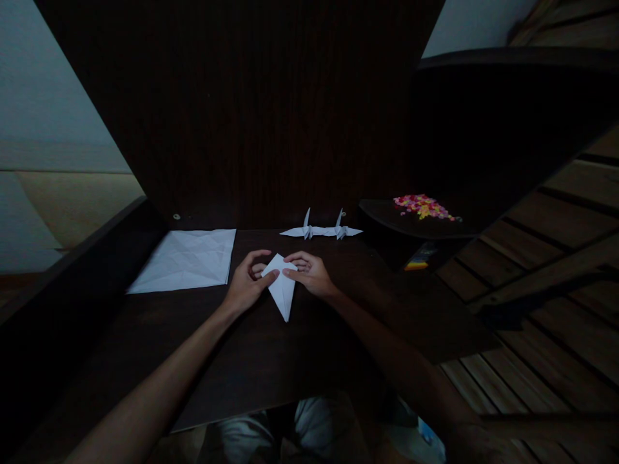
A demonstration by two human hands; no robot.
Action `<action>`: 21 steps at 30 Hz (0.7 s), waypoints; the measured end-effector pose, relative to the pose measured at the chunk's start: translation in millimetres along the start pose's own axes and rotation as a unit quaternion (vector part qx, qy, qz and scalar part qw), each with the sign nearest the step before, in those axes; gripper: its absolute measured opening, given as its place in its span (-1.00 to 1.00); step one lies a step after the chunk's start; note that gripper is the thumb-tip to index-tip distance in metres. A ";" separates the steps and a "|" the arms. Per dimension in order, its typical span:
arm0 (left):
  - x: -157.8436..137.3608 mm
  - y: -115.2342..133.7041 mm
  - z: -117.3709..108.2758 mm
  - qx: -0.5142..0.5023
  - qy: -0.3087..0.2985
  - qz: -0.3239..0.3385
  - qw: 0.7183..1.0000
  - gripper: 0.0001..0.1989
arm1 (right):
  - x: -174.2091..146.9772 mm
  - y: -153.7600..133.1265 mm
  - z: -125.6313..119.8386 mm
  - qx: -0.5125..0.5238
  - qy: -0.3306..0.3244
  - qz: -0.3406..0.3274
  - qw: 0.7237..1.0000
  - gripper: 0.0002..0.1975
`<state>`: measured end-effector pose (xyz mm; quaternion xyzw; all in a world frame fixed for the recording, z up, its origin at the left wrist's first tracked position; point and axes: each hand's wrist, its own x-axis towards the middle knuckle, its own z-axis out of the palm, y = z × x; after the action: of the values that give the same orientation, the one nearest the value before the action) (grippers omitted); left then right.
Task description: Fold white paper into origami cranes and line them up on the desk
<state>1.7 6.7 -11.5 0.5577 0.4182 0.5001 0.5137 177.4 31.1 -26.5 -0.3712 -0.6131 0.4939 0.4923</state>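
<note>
Forearms (167,377), then folded paper (283,295) under thumbs (269,279)

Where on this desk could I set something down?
Bare desk shows between the white paper and left arm, and between the right hand and corner shelf. Crowded: the middle, where left hand and right hold folded paper, with paper cranes behind.

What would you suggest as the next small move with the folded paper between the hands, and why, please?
I would probably run the thumbs down the white folded paper to firm its creases: the left hand and right hand already hold it near its broad upper part, thumbs on its face, and its narrow tip points toward the person, free of both.
</note>
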 end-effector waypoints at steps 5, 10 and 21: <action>-1.3 -1.6 0.6 0.018 -0.006 0.018 1.000 -0.46 | -2.6 -2.6 3.8 -0.012 0.005 -0.016 1.000 -0.67; -3.4 -0.7 2.4 0.008 -0.027 0.032 0.999 -0.51 | -3.3 -2.2 7.1 0.011 0.013 -0.016 1.000 -0.65; 2.3 0.4 -3.4 -0.019 0.047 0.038 0.998 -0.62 | -6.0 -12.4 6.3 0.005 0.028 -0.015 0.999 -0.35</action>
<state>-1.3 9.5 -10.9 0.5392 0.4106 0.5532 0.4844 173.1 21.1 -16.1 -0.3732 -0.6021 0.4785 0.5189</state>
